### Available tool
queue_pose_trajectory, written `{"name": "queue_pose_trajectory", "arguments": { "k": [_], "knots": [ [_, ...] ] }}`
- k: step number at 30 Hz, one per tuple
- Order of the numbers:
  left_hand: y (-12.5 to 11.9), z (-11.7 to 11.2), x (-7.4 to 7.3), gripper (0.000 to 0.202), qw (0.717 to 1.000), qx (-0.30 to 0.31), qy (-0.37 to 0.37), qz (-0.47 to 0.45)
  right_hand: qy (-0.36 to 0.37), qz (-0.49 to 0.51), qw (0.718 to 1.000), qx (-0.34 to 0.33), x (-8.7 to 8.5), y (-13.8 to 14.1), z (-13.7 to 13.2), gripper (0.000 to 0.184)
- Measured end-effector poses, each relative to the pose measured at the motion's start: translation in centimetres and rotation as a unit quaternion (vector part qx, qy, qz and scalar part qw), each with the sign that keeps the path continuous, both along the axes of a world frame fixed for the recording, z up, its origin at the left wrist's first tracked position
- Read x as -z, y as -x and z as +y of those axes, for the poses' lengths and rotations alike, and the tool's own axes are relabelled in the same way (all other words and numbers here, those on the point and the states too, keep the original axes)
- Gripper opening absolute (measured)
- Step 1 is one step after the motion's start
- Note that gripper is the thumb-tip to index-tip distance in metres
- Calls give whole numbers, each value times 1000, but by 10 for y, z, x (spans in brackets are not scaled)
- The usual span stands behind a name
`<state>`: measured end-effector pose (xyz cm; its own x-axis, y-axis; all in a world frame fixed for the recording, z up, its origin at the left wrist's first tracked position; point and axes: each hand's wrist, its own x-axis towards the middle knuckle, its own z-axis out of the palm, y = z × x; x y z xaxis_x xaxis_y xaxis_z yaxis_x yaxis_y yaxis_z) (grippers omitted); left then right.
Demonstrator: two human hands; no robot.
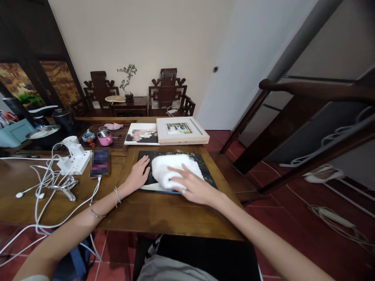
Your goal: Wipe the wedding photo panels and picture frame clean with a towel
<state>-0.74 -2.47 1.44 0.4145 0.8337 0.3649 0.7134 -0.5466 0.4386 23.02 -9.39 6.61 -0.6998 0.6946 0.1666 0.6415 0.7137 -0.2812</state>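
the wooden table spreads out in front of me, and a dark wooden chair stands off to my right. near the table's right end a dark panel lies flat, close to me. just beyond it sits a pale picture frame, its left side against a flat picture. a white fluffy cloth rests on top of the panel, covering much of its middle. my right hand lies over the cloth, fingers spread wide across it. my left hand is set on the panel's left edge, fingers stretched out and slightly parted, holding nothing, just beside the cloth. farther left are a white power strip with tangled cables, a phone with a cord plugged in, and a pink cup. smallest is the ring on my right hand.
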Motion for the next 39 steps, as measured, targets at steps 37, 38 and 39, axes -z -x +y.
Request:
{"name": "queue_pose_trajectory", "arguments": {
  "k": [37, 38, 39],
  "knots": [
    [4, -5, -23, 44, 945, -16, 49, -324, -20, 36, 999, 22, 4, 65, 3, 28],
    [4, -6, -24, 44, 945, -21, 51, -322, -14, 46, 999, -13, 3, 65, -6, 27],
    [4, -5, -23, 45, 948, -26, 51, -314, -10, 56, 998, -38, 3, 62, -16, 26]
  ]
}}
